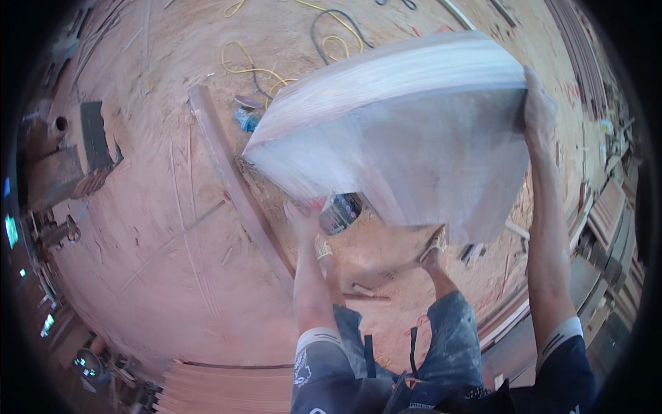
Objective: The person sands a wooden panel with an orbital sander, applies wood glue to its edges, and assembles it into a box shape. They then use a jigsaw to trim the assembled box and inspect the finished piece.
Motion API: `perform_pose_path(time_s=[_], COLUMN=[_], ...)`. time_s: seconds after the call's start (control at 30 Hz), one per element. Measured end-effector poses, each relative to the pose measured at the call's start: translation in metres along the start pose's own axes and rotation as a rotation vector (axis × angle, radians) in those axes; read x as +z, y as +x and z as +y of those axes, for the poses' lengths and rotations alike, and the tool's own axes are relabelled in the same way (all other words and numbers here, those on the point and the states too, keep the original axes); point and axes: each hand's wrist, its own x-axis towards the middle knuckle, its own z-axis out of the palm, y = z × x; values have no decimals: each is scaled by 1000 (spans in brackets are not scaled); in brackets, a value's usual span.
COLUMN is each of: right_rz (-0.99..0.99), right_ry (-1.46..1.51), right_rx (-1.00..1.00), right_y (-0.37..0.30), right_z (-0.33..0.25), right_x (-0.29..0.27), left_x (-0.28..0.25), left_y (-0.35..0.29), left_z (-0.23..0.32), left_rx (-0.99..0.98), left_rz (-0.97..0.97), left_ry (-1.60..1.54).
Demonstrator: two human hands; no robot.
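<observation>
A large, pale-dusted wooden piece (pixel 434 152) with a broad curved edge and a notch in its lower side is held up in front of me, tilted. My right hand (pixel 541 110) is closed round its upper right edge, with the fingertips hidden behind the wood. Along the lower left edge, by the notch, my left hand (pixel 301 215) grips the wood; its fingers are partly hidden. Just beyond that hand a dark, printed round container (pixel 341 212) shows through the notch. A blue power tool (pixel 245 120) with a disc lies on the ground past the left tip.
A long wooden beam (pixel 234 172) lies on the dusty ground to the left. Yellow cord (pixel 255 70) loops across the far ground. A dark machine or block (pixel 89 148) stands at far left. Stacked boards lie at lower left (pixel 221 390) and along the right (pixel 607 214).
</observation>
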Motion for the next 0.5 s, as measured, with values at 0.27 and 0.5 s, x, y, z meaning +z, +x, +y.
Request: perform_pose_path(time_s=[0.27, 0.5], right_rz=[15, 15], right_ry=[19, -42], right_rx=[-3, -66], right_y=[11, 18], right_z=[11, 7], right_x=[4, 4], left_x=[-14, -51], left_y=[39, -110], left_z=[3, 34], left_rx=[130, -137], left_rz=[-672, -683], left_ry=[440, -44])
